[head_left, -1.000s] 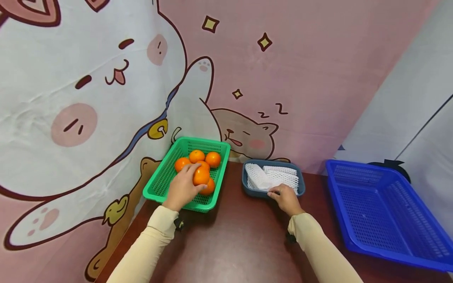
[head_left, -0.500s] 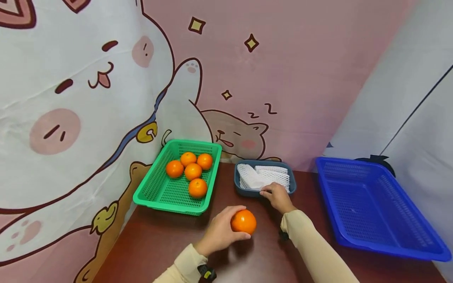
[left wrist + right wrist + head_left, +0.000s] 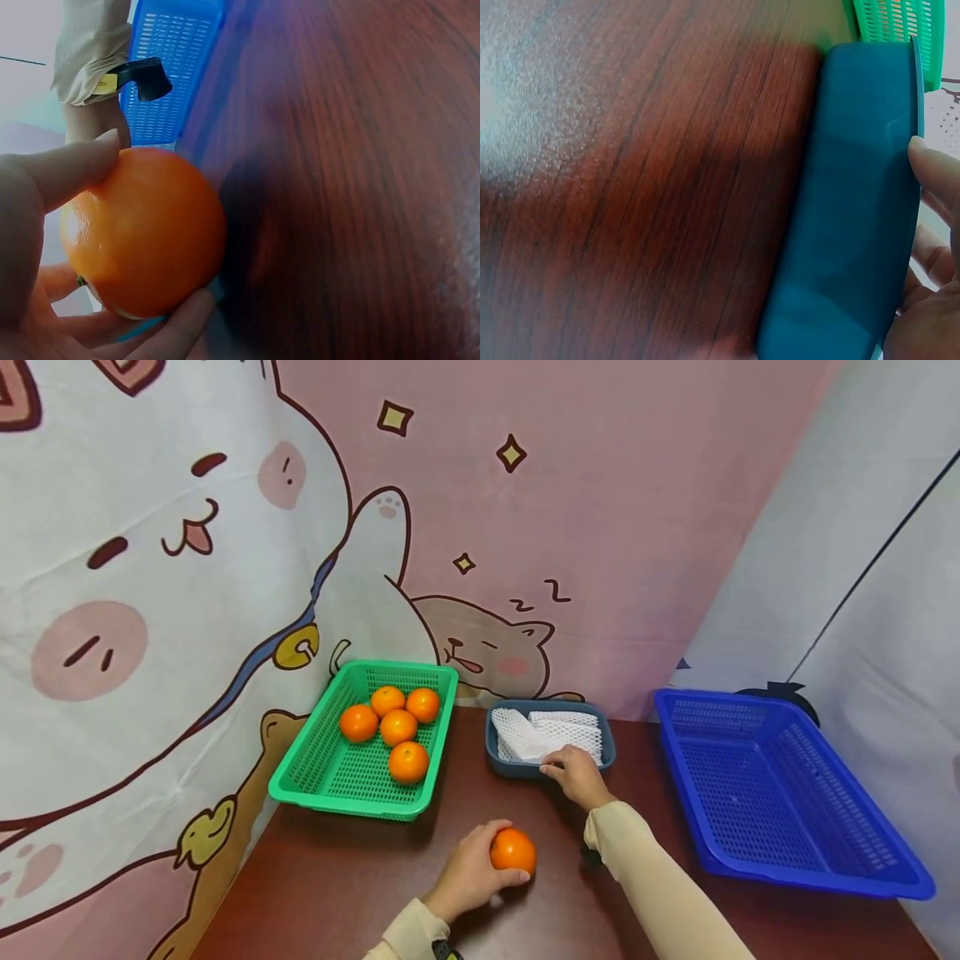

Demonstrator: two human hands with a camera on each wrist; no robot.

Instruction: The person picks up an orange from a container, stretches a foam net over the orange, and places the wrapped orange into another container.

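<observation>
My left hand (image 3: 476, 872) grips an orange (image 3: 513, 852) low over the table, near its front. In the left wrist view the thumb lies on one side of the orange (image 3: 146, 232) and the fingers on the other. My right hand (image 3: 581, 775) is at the near rim of a small grey-blue tray (image 3: 516, 770), thumb at the rim's outer edge and fingers curled inside. White foam net sleeves (image 3: 566, 727) lie in that tray, partly covered by the hand. Several more oranges (image 3: 398, 727) sit in a green basket (image 3: 330, 802) at the left.
A large blue basket (image 3: 810, 877) stands on the right of the dark red-brown table (image 3: 315, 877). Behind everything hangs a pink and white cartoon cloth (image 3: 615, 527). The green basket and the small tray are close to this cloth.
My left hand has lifted an orange out of the green basket and brought it right and toward me, then lower. My right hand has stayed at the tray. The head view has shifted right.
</observation>
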